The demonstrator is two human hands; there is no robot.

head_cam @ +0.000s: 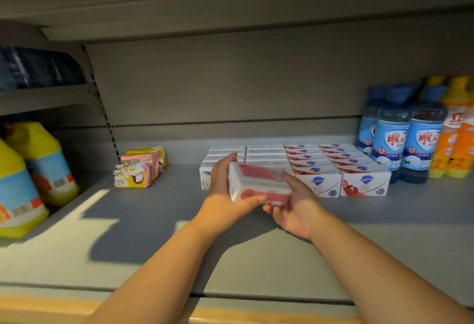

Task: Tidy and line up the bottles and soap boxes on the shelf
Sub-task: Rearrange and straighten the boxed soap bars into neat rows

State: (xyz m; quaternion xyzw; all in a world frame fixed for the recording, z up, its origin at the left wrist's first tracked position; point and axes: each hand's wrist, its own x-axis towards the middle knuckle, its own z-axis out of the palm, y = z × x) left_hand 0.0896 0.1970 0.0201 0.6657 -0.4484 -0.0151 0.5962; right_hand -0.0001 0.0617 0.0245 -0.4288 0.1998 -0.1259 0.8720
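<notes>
Mostly aligned, the soap-box rows (331, 162) await the pink-and-white soap box (259, 182) gripped by left hand (225, 195) and right hand (292, 205) (small yellow packets (139, 170) remain untidy).

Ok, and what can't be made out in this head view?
All in the head view.
Print on held soap box: unreadable, motion blur.
White soap boxes: front ones hidden behind the left hand and that box.
Orange bottles: cut off by the right edge.
Front yellow bottle: cut off by the left edge.
Upper left shelf goods: too dark and blurred to identify.
</notes>
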